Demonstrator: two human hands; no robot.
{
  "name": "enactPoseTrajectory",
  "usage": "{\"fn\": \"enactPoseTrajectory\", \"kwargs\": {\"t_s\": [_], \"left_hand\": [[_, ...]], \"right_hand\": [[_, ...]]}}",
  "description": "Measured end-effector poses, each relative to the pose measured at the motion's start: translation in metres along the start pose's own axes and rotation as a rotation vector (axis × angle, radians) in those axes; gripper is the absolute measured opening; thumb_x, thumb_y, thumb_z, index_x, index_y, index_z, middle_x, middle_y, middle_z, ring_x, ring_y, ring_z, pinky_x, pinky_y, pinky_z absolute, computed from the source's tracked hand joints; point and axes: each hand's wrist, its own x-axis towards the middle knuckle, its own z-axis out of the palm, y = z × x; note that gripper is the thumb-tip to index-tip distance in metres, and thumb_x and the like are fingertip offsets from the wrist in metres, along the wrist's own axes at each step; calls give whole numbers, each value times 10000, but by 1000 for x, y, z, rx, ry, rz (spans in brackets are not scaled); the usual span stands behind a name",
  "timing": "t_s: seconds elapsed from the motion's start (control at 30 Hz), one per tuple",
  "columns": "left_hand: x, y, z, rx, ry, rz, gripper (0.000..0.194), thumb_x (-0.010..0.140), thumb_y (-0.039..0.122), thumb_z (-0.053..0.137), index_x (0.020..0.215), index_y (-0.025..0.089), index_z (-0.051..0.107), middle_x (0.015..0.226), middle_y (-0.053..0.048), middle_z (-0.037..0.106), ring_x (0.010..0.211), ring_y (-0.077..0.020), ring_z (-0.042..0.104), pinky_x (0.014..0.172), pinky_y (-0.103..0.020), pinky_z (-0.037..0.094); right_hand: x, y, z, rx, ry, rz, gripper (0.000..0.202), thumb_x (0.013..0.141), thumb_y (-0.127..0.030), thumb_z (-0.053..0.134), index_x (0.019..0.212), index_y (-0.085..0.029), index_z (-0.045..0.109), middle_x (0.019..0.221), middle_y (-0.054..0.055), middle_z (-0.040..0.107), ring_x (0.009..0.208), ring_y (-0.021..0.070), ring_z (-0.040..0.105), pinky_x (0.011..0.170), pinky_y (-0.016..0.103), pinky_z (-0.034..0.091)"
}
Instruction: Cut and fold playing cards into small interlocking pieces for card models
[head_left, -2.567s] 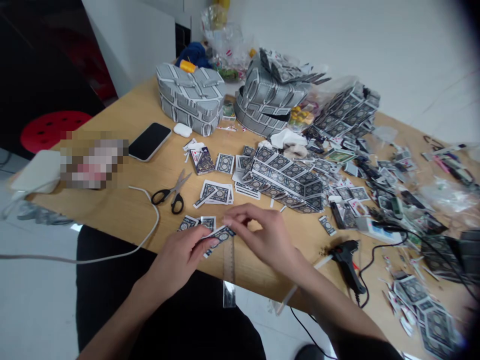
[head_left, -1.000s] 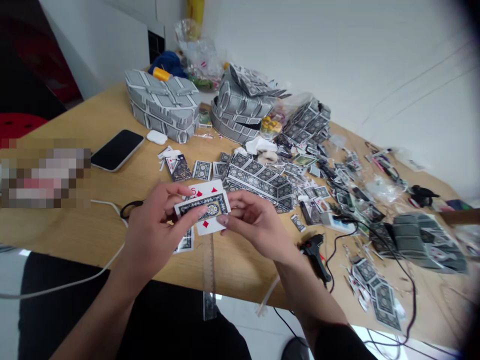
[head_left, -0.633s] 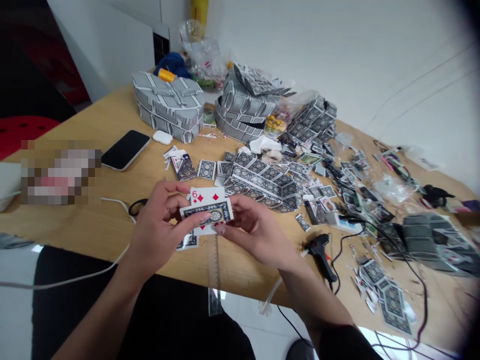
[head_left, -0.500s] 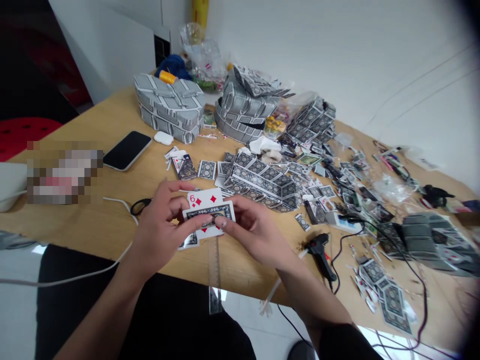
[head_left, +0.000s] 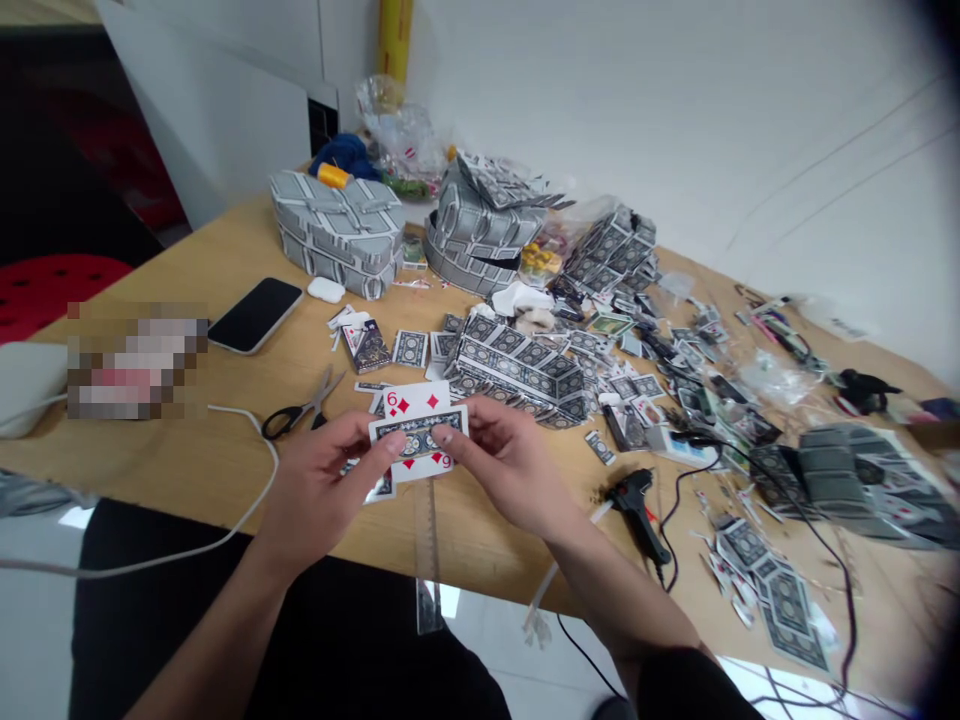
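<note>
Between both hands is a six of diamonds playing card [head_left: 417,399], with a dark patterned strip of card back [head_left: 420,436] lying across its middle. My left hand [head_left: 322,485] pinches the left end of these cards, thumb on the strip. My right hand [head_left: 514,465] grips the right end, its thumb pressed on the strip and its fingers behind. Below the cards, a clear ruler [head_left: 427,560] sticks out past the table edge. Black-handled scissors [head_left: 289,418] lie just beyond my left hand. A folded-card panel [head_left: 517,368] rests behind my right hand.
A black glue gun [head_left: 637,510] with its cable lies at right. Cards and scraps [head_left: 750,550] are scattered across the right side. Grey woven-look boxes [head_left: 337,230] stand at the back. A phone [head_left: 256,315] and a white cable [head_left: 259,500] are at left.
My left fingers have come down from the card's top edge, and its thumb has slid left, baring more of the strip. The scissors show more fully. The view has shifted slightly.
</note>
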Motion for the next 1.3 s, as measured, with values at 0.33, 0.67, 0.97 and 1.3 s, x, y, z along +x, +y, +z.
{"fn": "enactPoseTrajectory", "kwargs": {"t_s": [0.33, 0.67, 0.97, 1.3], "left_hand": [[-4, 2, -1, 28, -38, 58, 213, 997, 292, 707, 803, 207, 727, 613, 60, 661, 535, -74, 623, 517, -141, 503], [-3, 2, -2, 68, -52, 79, 275, 1002, 271, 693, 738, 198, 690, 590, 67, 677, 520, -61, 626, 526, -136, 481], [-2, 0, -3, 51, -58, 18, 278, 995, 316, 713, 742, 201, 708, 584, 57, 674, 519, -72, 629, 524, -156, 477], [-1, 0, -4, 37, -52, -1, 270, 986, 308, 719, 737, 206, 703, 586, 56, 679, 531, -75, 638, 522, -152, 480]], "right_hand": [[-1, -2, -2, 2, 29, -8, 272, 849, -387, 918, 978, -202, 765, 750, -16, 732, 635, 120, 635, 606, 254, 528], [-1, -7, -4, 89, -31, -3, 213, 851, -304, 920, 1020, -211, 829, 803, 5, 807, 719, 131, 736, 690, 246, 602], [-1, -7, -4, 71, -33, 12, 236, 851, -339, 919, 1028, -210, 832, 779, 5, 794, 705, 141, 729, 680, 270, 615], [-1, -7, -5, -21, -17, 30, 252, 890, -379, 881, 1042, -188, 819, 790, 23, 802, 688, 138, 706, 644, 264, 560]]}}
